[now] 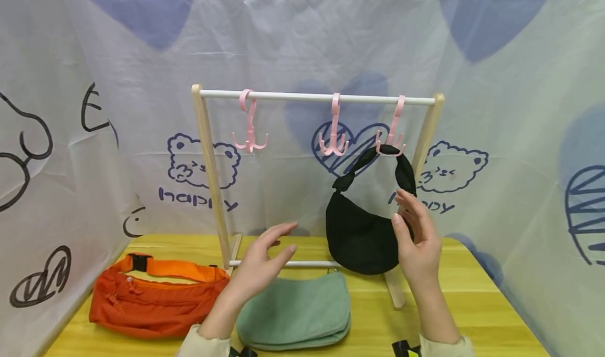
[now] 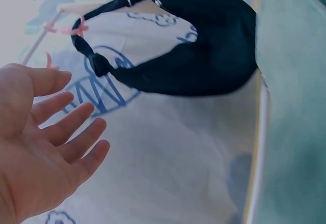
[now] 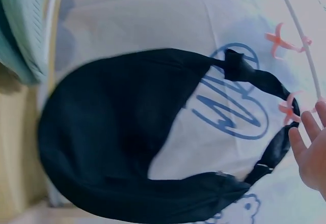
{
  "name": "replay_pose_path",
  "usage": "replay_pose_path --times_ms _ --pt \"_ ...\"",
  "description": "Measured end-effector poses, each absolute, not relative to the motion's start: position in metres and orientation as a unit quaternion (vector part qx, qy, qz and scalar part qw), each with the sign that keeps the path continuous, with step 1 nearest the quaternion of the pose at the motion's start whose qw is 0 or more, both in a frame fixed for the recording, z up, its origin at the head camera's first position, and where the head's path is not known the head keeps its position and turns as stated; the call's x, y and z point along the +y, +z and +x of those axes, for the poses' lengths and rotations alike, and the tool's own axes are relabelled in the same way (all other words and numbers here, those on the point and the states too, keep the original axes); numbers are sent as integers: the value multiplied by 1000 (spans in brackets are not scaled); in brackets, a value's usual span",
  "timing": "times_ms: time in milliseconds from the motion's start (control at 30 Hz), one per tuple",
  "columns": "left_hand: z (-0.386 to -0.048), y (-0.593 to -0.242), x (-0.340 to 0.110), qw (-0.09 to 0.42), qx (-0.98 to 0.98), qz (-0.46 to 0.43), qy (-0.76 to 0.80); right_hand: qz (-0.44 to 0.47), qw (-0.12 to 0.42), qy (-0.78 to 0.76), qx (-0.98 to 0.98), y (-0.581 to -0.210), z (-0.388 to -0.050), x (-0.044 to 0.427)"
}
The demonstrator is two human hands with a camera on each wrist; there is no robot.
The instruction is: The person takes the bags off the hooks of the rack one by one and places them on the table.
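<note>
A black shoulder bag (image 1: 361, 236) hangs by its knotted strap from the right-hand pink hook (image 1: 391, 136) on the rack. My right hand (image 1: 418, 241) is raised in front of the bag's right side, fingers extended and holding nothing; whether it touches the bag I cannot tell. In the right wrist view the bag (image 3: 117, 132) fills much of the picture, its strap over the hook (image 3: 289, 109). My left hand (image 1: 264, 262) hovers over the green bag (image 1: 298, 310), fingers spread and nothing in them. That same hand (image 2: 51, 137) shows its palm in the left wrist view.
An orange waist bag (image 1: 156, 299) with a black buckle lies at the left of the yellow wooden table (image 1: 463, 304). The rack's white rail (image 1: 293, 96) carries two more pink hooks, one left (image 1: 250, 131) and one middle (image 1: 334, 131). A printed cloth (image 1: 283, 31) hangs behind.
</note>
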State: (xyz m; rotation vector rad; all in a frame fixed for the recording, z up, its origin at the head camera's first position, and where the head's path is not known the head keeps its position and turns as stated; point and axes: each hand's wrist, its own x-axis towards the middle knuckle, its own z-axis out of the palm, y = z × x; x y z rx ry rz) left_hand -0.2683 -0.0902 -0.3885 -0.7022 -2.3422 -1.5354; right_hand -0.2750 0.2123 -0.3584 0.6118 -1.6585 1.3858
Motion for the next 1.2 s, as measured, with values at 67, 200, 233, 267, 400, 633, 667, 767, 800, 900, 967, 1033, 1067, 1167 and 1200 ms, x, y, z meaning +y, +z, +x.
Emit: replay_pose_path --times_ms 67,200,233,267,400,633,667,767,800,900,967,1033,1067,1167,1200 --pt "-270 -382 -83 133 -798 -251 -531 252 441 544 -668 -350 -278 217" --pt "-277 -368 -66 156 -781 -279 -536 263 449 526 -673 -330 -283 226" --pt "-278 -365 -62 164 -777 -287 -536 266 451 522 -673 -326 -284 227" --pt "-280 -362 -58 173 -772 -296 -535 268 453 517 -674 -321 -285 229" --pt "-286 -346 -42 200 -761 -325 -525 274 470 487 -684 -302 -291 234" --pt "-293 -317 -20 206 -762 -357 -500 303 524 404 -686 -264 -300 236" --pt "-294 -314 -17 208 -762 -361 -495 309 529 397 -684 -260 -302 236" --pt "-298 -304 -8 217 -761 -374 -484 315 532 376 -690 -246 -307 238" --pt "-300 -301 -5 220 -760 -378 -481 316 531 369 -694 -242 -309 239" --pt "-305 -293 4 227 -758 -392 -469 315 526 345 -710 -229 -314 241" --pt "-309 -289 9 230 -757 -399 -463 317 521 329 -721 -221 -317 242" --pt "-313 -284 13 232 -757 -403 -460 320 517 315 -729 -213 -321 243" --pt "-316 -282 16 232 -757 -403 -458 323 516 309 -731 -209 -324 243" --pt "-324 -277 22 228 -762 -400 -455 338 513 285 -736 -199 -331 246" --pt "-327 -276 25 225 -765 -398 -454 344 512 275 -737 -196 -334 247"
